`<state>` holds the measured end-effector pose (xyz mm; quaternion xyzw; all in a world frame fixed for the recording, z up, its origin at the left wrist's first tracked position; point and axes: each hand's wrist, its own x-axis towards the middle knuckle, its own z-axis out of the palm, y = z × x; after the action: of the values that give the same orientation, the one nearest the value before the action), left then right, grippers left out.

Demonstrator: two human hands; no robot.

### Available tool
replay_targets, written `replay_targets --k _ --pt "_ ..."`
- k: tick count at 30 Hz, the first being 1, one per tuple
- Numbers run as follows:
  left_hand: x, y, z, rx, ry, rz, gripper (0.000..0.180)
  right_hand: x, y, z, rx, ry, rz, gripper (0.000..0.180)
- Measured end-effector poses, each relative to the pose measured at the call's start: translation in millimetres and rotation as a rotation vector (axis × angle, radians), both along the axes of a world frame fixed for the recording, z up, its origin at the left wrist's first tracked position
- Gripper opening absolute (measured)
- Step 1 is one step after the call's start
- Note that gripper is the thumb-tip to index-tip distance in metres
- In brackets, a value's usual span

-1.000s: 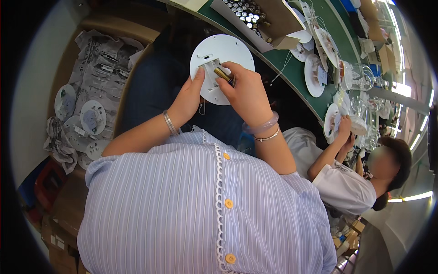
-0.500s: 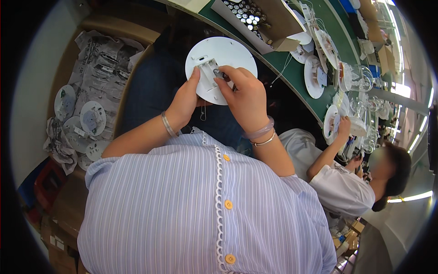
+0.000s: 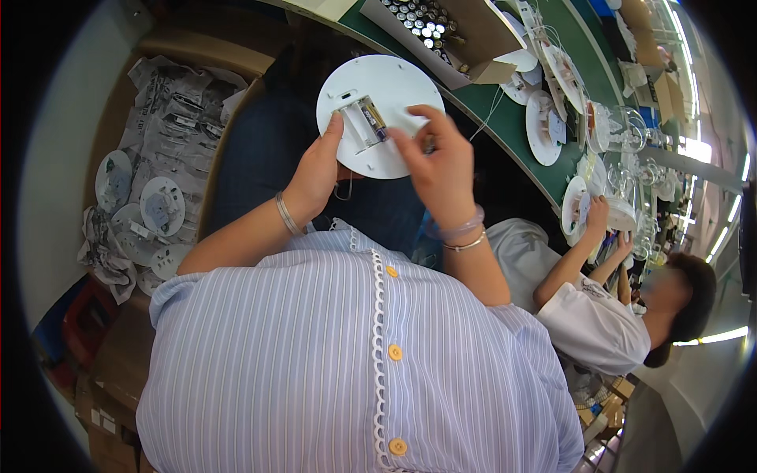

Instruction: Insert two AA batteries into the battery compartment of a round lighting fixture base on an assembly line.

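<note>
A round white plastic disc (image 3: 402, 83) with a recessed battery compartment faces up above my lap. My left hand (image 3: 318, 164) grips its left edge, thumb on top beside the compartment and fingers underneath. One cylindrical battery (image 3: 374, 120) lies in the right side of the compartment; the left slot shows bare white plastic. My right hand (image 3: 441, 162) is over the disc's right edge, thumb and forefinger apart and slightly blurred. Under its curled fingers a small metallic end shows, apparently a battery (image 3: 428, 143). A thin wire loop (image 3: 343, 191) hangs below the disc.
A cardboard box of upright batteries (image 3: 422, 24) stands on the green bench (image 3: 505, 130). More white discs (image 3: 542, 130) and clear parts line the bench. On my left, a carton holds discs (image 3: 162, 205) and crumpled paper (image 3: 177, 94). A co-worker (image 3: 599, 315) sits to the right.
My right hand has drawn back to the right from the compartment, leaving the battery seated there. The disc has shifted slightly up and left in my left hand. The co-worker's arms have moved.
</note>
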<state>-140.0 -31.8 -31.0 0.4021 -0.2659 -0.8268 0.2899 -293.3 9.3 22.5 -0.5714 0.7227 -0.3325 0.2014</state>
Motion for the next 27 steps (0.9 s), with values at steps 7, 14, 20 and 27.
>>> replay_targets --k 7,14,20,27 --pt "6 -6 5 -0.031 0.084 -0.089 0.051 -41 6 -4 0.087 -0.845 -0.276 0.023" --pt "9 -18 15 -0.373 -0.097 -0.297 0.041 -20 33 -12 0.214 -1.157 -0.149 0.017" --pt "6 -25 21 -0.315 0.045 -0.215 0.052 4 41 -22 0.19 -1.111 -0.247 0.017" --pt "0 -17 14 -0.154 0.018 -0.194 0.053 11 47 -26 0.105 -1.035 -0.248 0.019"
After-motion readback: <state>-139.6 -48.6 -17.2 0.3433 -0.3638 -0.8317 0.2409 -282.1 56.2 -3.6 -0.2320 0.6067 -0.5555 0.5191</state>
